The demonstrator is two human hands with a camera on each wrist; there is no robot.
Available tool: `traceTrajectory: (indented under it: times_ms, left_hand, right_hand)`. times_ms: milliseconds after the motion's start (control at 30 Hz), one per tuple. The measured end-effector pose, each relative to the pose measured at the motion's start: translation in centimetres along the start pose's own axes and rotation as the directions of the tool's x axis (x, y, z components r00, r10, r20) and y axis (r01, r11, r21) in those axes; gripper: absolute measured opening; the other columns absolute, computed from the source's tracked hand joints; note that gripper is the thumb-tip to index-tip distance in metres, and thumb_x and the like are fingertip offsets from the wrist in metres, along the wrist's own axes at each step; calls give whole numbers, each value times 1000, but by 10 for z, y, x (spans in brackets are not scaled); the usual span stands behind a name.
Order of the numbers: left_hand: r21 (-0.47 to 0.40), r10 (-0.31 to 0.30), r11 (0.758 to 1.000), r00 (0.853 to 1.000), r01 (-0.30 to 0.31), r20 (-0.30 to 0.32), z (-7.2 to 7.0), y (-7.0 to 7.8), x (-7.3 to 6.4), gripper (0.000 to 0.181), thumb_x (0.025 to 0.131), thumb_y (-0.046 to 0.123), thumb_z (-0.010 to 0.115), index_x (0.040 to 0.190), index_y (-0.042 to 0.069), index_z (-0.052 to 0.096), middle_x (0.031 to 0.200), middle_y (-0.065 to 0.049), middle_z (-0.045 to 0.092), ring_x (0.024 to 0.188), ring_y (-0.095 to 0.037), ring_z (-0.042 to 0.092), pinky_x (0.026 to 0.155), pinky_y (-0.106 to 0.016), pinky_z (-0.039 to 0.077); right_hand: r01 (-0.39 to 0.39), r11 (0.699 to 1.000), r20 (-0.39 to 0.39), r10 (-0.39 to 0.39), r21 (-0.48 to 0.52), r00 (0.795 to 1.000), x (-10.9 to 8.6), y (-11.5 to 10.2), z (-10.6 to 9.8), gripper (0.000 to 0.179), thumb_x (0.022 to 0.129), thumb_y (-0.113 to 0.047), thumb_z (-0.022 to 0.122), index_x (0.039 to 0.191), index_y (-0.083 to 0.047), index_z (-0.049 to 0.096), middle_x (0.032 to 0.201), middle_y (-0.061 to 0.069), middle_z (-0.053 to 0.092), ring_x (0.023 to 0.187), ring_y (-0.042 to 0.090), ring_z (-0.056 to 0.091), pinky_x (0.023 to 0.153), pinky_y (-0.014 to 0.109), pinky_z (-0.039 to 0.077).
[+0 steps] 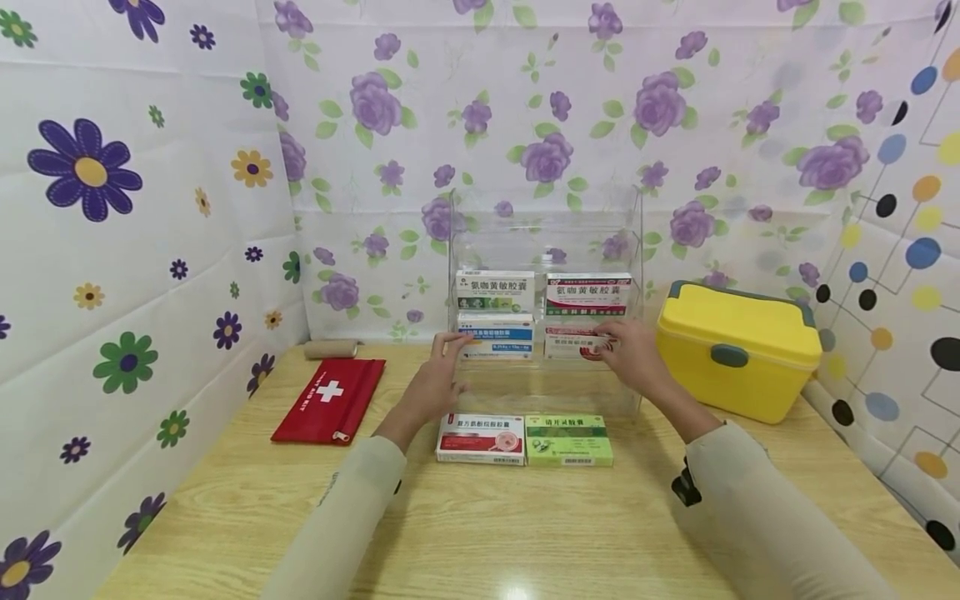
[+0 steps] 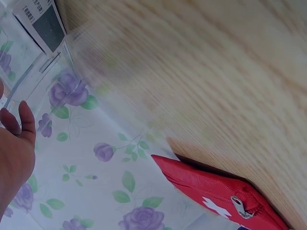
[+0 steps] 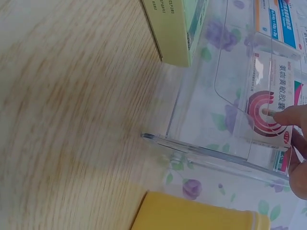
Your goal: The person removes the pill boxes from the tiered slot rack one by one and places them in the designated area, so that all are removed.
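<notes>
Inside a clear acrylic rack [image 1: 491,386], my right hand [image 1: 636,357] pinches the right end of a white and red medicine box [image 1: 567,343]. The right wrist view shows a fingertip on the front of that box [image 3: 272,96], over its red rings, with other fingers at its upper edge. My left hand [image 1: 429,387] is at the rack's left side, its fingers extended to the left end of a blue and white medicine box [image 1: 495,336]. Above these stand a green and white box [image 1: 495,292] and a crimson and white box [image 1: 588,293].
In front of the rack a red and white box [image 1: 481,439] and a green box [image 1: 568,440] lie side by side. A red first-aid pouch [image 1: 330,402] and a cardboard tube [image 1: 331,349] lie left. A yellow case [image 1: 738,350] stands right, close to the rack.
</notes>
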State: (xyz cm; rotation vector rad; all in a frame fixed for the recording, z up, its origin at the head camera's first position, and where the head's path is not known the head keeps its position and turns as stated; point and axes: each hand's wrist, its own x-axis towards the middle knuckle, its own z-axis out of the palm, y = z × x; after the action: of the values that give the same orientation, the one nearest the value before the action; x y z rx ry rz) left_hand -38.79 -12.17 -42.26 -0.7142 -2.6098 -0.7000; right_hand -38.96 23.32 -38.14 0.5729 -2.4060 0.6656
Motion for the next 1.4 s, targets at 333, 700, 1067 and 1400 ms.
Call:
traceTrajectory:
  times_ms: [333,700,1067,1400]
  left_hand:
    - [-6,1,1000,1000,-1,-5,-1,1,0,89,84,4,78,154,25,26,150,-2,21,52,-14,44,51,-25,44]
    - [6,5,1000,1000,-5,1,-3,1,1,90,84,4,77,154,25,25,150,-3,21,52,-14,44,51,-26,44]
    - [6,-2,1000,1000,2,8,-2,0,2,89,84,3,77,154,26,25,149,-2,21,51,-13,43,49,-25,43]
    - [3,-19,1000,1000,19,13,-2,3,-1,90,85,5,77,155,26,25,150,-3,21,52,-14,44,51,-26,43]
  right_hand:
    - [-4,1000,-12,4,-27,1000,3,-1,2,21,80,5,73,100,1,75,109,18,69,98,38,61,82,51,48]
    - [24,1000,31,-25,15,999,4,1,-6,20,83,5,74,103,2,73,109,19,69,94,37,63,80,50,52]
    - [40,997,-10,-40,71,999,2,6,-6,18,82,6,75,100,2,74,109,19,70,100,38,65,80,51,54]
    - [77,991,-129,-63,108,990,-2,6,-3,17,84,4,75,100,2,75,107,16,71,99,35,66,77,48,55]
